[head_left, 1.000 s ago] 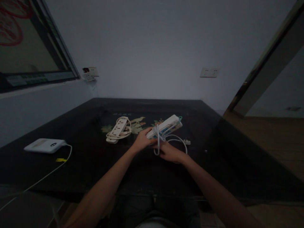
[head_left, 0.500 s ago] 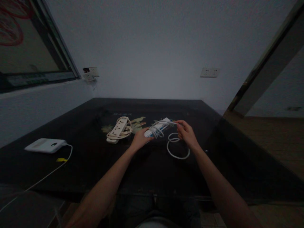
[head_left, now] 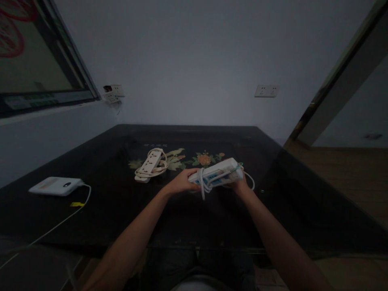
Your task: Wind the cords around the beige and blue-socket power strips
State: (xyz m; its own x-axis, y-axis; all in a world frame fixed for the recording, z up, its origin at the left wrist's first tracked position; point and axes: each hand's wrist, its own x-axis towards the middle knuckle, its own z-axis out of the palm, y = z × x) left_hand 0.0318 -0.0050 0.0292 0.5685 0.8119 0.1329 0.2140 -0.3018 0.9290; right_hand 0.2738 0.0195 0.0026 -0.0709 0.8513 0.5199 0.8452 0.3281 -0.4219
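A white and blue power strip (head_left: 224,167) is tilted up above the dark table, with turns of its grey-white cable (head_left: 202,180) wrapped around its left part. My left hand (head_left: 183,182) is closed around the strip's left end. Behind and under the right end is my right hand (head_left: 241,186), its fingers mostly hidden by the strip. A loose loop of the cable comes out beside that hand, which is closed on the cable. To the left lies a second, cream power strip (head_left: 151,162), wound with its own cable.
A white power bank-like device (head_left: 57,186) with a thin white cord and a yellow tag (head_left: 76,204) lies at the left of the black table (head_left: 121,214). Wall sockets (head_left: 266,91) sit above the back edge. A window (head_left: 39,52) is at upper left.
The blue-faced power strip has been lifted nearer and turned, showing its blue side. My right hand has gone from pulling the cable out at the right to behind the strip's right end.
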